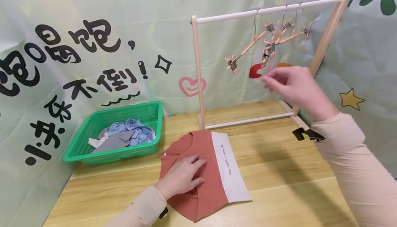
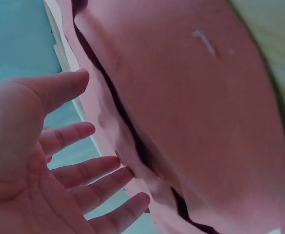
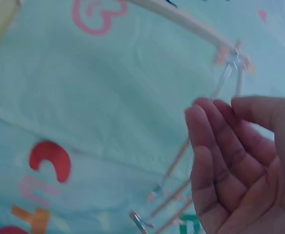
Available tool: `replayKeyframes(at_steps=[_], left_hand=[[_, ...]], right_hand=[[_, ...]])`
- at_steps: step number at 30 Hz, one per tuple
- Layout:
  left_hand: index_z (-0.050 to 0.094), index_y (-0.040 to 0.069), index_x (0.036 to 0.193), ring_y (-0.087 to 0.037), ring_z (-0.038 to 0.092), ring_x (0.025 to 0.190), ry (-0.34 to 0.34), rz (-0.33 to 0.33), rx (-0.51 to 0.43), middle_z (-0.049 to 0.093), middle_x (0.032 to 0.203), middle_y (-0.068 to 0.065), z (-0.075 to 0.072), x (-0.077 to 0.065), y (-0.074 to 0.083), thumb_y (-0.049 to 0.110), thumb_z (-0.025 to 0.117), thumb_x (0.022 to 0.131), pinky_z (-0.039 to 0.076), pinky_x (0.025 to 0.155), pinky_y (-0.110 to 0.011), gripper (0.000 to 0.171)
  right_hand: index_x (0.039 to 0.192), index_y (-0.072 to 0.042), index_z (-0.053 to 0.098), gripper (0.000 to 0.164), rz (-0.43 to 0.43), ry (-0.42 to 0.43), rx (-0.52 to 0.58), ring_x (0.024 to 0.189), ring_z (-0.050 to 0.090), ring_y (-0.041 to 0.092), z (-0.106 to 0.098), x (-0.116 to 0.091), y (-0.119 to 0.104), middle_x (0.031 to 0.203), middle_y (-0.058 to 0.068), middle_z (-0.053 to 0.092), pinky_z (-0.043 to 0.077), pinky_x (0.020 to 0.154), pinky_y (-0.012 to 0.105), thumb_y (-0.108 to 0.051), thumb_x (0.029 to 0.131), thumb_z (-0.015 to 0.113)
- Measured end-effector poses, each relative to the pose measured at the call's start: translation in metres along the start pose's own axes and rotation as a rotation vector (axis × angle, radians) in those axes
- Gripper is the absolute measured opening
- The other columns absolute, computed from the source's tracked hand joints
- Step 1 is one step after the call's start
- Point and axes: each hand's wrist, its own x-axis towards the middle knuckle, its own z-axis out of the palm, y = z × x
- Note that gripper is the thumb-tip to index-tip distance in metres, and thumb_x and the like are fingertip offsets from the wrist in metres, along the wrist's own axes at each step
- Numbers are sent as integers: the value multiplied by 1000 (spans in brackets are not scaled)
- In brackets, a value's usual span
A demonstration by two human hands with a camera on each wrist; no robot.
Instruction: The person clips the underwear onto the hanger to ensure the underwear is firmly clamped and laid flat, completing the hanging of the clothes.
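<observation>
A rust-red garment (image 1: 211, 171) with curved edge openings and a wide white printed band lies flat on the wooden table. On it rests my left hand (image 1: 181, 177), its fingers spread and loosely bent. The left wrist view shows this hand (image 2: 59, 161) beside a dark slit between layers of the cloth. My right hand (image 1: 293, 85) is raised in front of the drying rack, just below and right of the clip hangers (image 1: 253, 44). Its fingers bend loosely toward the thumb, and the right wrist view shows nothing in the hand (image 3: 240, 161).
A green plastic basket (image 1: 113, 158) with blue, grey and white clothes stands at the back left. The small rack's white top bar (image 1: 229, 17) carries three hangers with clips. Its wooden left post (image 1: 198, 68) rises behind the garment. A printed cloth backdrop (image 1: 173, 92) hangs behind.
</observation>
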Motion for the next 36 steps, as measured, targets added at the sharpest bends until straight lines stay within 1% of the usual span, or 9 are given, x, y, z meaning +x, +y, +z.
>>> replayKeyframes(at_steps=[7,11,15,18,19,23,28,34,36], left_hand=[[63,16,147,-37,63,135,-11,-7,8,60,151,-21,6,0,0,38,82,96,55,110,-54,60],[64,16,146,-36,62,136,-17,-14,-11,60,151,-20,7,0,0,38,82,96,55,110,-55,58],[66,17,145,-36,61,138,-34,-20,-8,60,152,-19,6,0,0,39,81,96,55,110,-55,55],[67,17,144,-35,61,138,-39,-19,0,60,152,-18,6,0,1,39,81,97,55,110,-55,54],[67,17,144,-35,61,138,-41,-20,1,60,152,-18,6,0,1,39,81,97,55,110,-55,54],[67,18,144,-35,60,138,-45,-24,0,60,152,-18,7,0,1,39,81,97,55,110,-55,54],[67,18,144,-35,60,138,-43,-24,0,60,152,-17,8,1,-1,39,80,97,55,110,-55,54],[67,18,144,-35,60,138,-42,-25,-4,60,153,-18,9,1,-2,40,80,97,54,111,-55,54],[67,18,144,-35,60,138,-38,-24,-3,60,152,-18,10,2,-3,40,80,97,54,111,-55,53]], right_hand=[[117,-7,77,35,156,173,44,63,64,-10,-41,26,4,71,-36,64,46,53,15,-38,106,67],[126,-6,72,43,192,160,-4,66,60,-16,-57,44,5,73,-38,60,45,56,16,-42,107,59],[142,-9,65,48,194,37,-122,75,58,-1,-61,61,5,97,-6,75,43,59,26,-40,111,46],[148,-10,62,47,171,-48,-185,76,53,18,-58,70,6,121,21,72,39,54,32,-27,111,40],[147,-8,62,47,159,-68,-199,75,52,22,-56,73,6,124,25,71,38,53,32,-22,109,38],[138,0,64,44,113,-122,-247,80,53,30,-52,78,8,125,29,70,36,55,33,-14,106,37],[136,1,64,42,109,-124,-234,100,59,34,-51,77,8,127,29,70,41,62,30,-24,112,40],[116,-6,73,48,111,-42,-197,91,56,19,-58,77,8,108,20,76,38,70,29,-37,112,36],[115,-6,72,51,123,-29,-174,89,54,13,-60,77,8,106,16,78,37,72,30,-40,113,35]])
